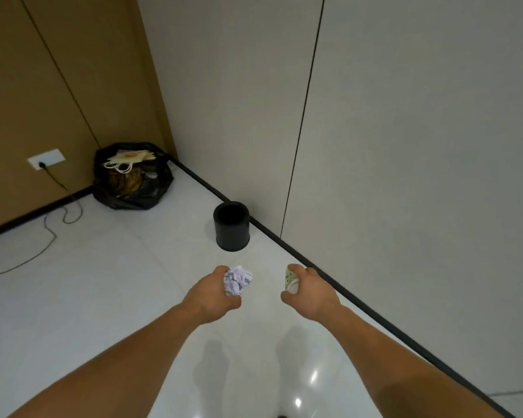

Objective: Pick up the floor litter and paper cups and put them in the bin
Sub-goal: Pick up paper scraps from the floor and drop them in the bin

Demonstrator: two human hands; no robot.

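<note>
Left hand: my left hand [215, 292] grasps a crumpled ball of pale lilac-white paper [237, 280], fingers curled round it, carried above the floor.

Right hand: my right hand [311, 292] pinches a crushed piece of pale green printed paper [290, 280] between thumb and fingers, also in the air.

Bin: a black cylindrical plastic bin [233, 236] stands upright with its mouth open at 12 o'clock from my hands, near them but not beneath them, just beside the grey wall [405, 146].

Floor: glossy white tiled floor [118, 282]; no other litter shows on the stretch in view.

Other items: a bulging black plastic rubbish bag [130, 194] sits in the corner at 10 o'clock, with a white wall socket [46, 159] further round and a dark cable [43, 245] trailing across the tiles.

Stage: carrying, I judge; the drop is not yet made.

Risk: letting go from here would land both pieces short of the bin. The mouth is narrow, so two pieces dropped together could glance off the rim. Light paper may bounce or drift.

Risk: the trailing cable could catch a foot if I step to 9 o'clock.

Hidden: the bin's inside is black, so its contents cannot be told.

Unclear: whether the green piece is a flattened cup or a wrapper; my hand covers part of it.

Cut off: my feet and the floor behind me.
</note>
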